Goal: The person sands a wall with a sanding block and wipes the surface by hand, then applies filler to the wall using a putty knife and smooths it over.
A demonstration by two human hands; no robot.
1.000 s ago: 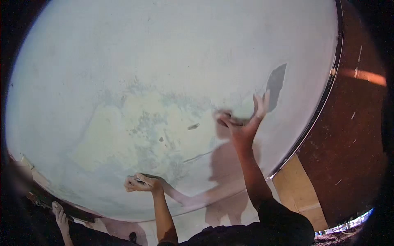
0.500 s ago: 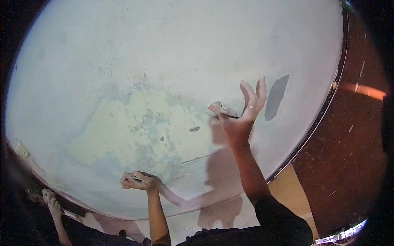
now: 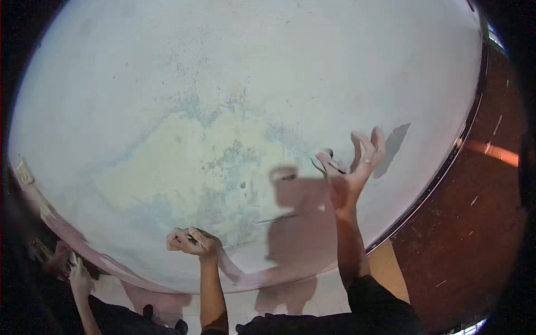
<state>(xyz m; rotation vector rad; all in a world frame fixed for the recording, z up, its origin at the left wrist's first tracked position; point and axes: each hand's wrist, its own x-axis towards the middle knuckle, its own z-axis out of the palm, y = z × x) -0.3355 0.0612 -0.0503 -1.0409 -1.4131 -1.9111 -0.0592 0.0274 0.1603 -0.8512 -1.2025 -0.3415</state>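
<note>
A pale wall (image 3: 357,67) with a large, stained yellow-green patch (image 3: 162,151) fills the view. My right hand (image 3: 352,178) is up at the wall, right of the patch. Its thumb and forefinger pinch something thin, with a dark curved edge beside the thumb, while the other fingers are raised and spread; I cannot tell what it is. Lower down, my left hand (image 3: 192,241) is curled into a fist near the bottom of the wall. A small dark thing shows between its fingers. A grey bare spot (image 3: 398,139) lies just behind my right fingertips.
Another person's hand (image 3: 81,279) is at the lower left, at a small light thing. A switch plate (image 3: 24,172) is on the wall's left side. A dark trim strip (image 3: 446,178) borders a reddish-brown surface (image 3: 458,234) at right. Pale floor tiles (image 3: 329,287) lie below.
The view has shifted, so the wall marks sit further right. My right hand appears lower and further right, still pinching. My left fist stays closed. The other person's hand has moved slightly right.
</note>
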